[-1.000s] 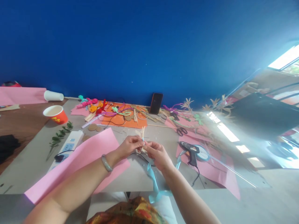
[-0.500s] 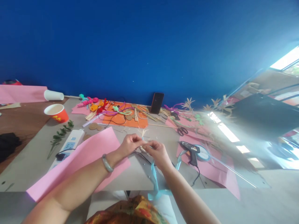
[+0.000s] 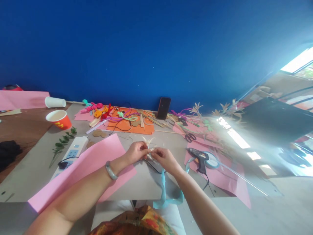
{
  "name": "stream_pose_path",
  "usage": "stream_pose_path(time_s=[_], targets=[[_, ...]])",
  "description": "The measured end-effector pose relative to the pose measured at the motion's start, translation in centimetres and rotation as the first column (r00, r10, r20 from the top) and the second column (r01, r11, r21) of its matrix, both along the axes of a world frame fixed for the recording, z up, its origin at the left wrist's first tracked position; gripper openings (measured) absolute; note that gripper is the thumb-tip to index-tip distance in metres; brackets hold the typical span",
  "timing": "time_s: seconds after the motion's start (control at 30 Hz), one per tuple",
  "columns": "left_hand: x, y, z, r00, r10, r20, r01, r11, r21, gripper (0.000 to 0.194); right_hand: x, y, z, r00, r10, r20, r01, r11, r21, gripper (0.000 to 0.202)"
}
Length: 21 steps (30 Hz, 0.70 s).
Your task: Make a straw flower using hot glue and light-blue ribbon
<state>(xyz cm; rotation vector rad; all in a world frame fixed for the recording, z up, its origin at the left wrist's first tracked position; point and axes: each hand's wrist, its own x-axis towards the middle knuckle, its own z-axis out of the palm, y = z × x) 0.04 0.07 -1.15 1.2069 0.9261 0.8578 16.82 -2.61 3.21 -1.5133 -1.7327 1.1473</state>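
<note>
My left hand is closed in a pinch on a small bundle of pale, straw-like strands, whose splayed tips point up over the fingers. Close beside it, my right hand pinches the lower part of the same bundle, fingertips nearly meeting the left ones. A light blue ribbon hangs from under the right hand, loops below the table edge and runs back up behind the right forearm. Whether the right fingers also grip the ribbon is hidden. A glue gun lies right of my hands, by a ribbon roll.
Left stand a red paper cup, a power strip, a leafy sprig and a pink sheet. Behind are an orange sheet under craft pieces, an upright phone and scissors. A blue wall closes the back.
The straw-like bundle has tilted slightly left and spread more at its tips. My fingers have shifted around it. The hanging ribbon has swung and its lower loop has opened rightward.
</note>
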Motion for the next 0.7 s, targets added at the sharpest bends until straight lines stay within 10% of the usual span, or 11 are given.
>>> stream_pose_path(time_s=[0.7], targets=[[-0.4,-0.1,1.0,0.996,-0.041,-0.085,0.044,0.998,0.034,0.027,-0.3,0.3,0.0,0.995,-0.01,-0.101,-0.002,0.993,-0.122,0.034]])
